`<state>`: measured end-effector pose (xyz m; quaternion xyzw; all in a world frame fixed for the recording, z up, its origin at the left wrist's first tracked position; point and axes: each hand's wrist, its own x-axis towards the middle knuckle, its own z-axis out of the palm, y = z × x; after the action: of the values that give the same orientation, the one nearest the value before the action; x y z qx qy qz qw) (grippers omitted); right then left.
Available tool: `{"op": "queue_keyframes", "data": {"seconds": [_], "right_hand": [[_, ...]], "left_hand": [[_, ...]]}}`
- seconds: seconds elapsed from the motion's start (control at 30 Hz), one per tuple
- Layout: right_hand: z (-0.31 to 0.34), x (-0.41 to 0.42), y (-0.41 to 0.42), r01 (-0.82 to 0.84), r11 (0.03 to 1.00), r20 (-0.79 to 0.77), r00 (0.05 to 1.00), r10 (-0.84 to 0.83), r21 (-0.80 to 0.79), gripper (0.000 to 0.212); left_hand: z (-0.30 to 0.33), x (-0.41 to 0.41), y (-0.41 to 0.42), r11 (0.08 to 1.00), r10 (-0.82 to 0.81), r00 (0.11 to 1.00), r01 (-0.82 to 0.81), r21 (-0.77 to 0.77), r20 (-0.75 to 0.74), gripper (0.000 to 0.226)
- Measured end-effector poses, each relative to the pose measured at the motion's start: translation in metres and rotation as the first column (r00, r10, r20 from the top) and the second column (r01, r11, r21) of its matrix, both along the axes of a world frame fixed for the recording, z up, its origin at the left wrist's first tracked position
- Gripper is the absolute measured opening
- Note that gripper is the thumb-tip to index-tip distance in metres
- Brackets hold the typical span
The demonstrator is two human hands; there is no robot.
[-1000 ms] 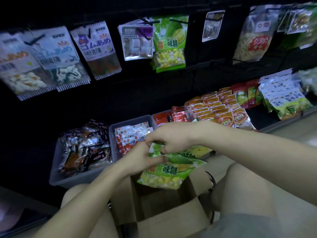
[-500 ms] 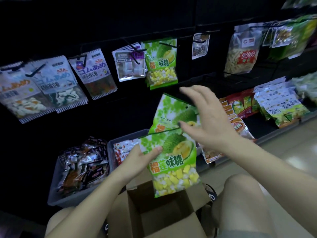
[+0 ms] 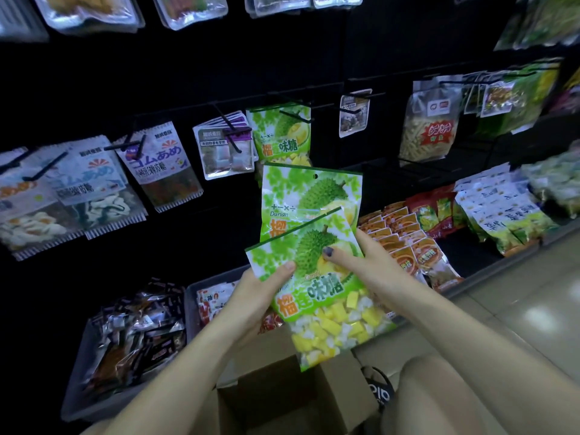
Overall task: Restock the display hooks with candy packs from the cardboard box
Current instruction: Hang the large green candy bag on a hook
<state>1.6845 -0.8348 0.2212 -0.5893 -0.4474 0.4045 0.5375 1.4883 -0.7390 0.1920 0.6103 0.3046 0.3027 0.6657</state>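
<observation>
I hold two green durian candy packs above the open cardboard box. The front pack is tilted, with yellow and white candies showing at its bottom. My left hand grips its left edge, thumb on the front. My right hand grips from the right, thumb pressed on the durian picture. The second pack stands upright behind the front one, its hang hole at the top. A matching durian pack hangs on a black display hook just above.
Other snack bags hang on hooks to the left and right. Grey bins of wrapped sweets stand on the low shelf behind the box. Rows of packets fill the shelf at right. My bare knee is beside the box.
Both packs rose from the box towards the hooks. My right hand, open half a second ago, now grips the packs from the right. The view tilted upward.
</observation>
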Motion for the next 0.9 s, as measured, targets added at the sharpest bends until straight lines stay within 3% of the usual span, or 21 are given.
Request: {"op": "queue_keyframes", "data": {"seconds": [0.13,0.27,0.43,0.6,0.9], "right_hand": [[0.004,0.007,0.018,0.074,0.996,-0.067,0.995,-0.072,0.040,0.042],[0.013,0.014,0.034,0.117,0.992,-0.151,0.983,-0.108,0.053,0.063],[0.020,0.030,0.056,0.177,0.981,-0.140,0.976,-0.164,0.083,0.029],[0.024,0.044,0.074,0.200,0.976,-0.127,0.974,-0.188,0.089,0.034],[0.021,0.060,0.099,0.221,0.965,-0.082,0.974,-0.210,0.145,0.066]], "left_hand": [[0.010,0.016,0.006,0.996,0.065,0.998,-0.063,-0.061,0.027,0.029],[0.025,0.026,0.028,0.991,0.103,0.993,-0.098,0.087,-0.059,0.027],[0.042,0.049,0.053,0.955,0.185,0.977,-0.153,0.254,-0.109,0.010],[0.043,0.069,0.070,0.908,0.258,0.965,-0.223,0.355,-0.053,0.046],[0.040,0.090,0.095,0.928,0.248,0.968,-0.222,0.299,-0.052,0.045]]}}
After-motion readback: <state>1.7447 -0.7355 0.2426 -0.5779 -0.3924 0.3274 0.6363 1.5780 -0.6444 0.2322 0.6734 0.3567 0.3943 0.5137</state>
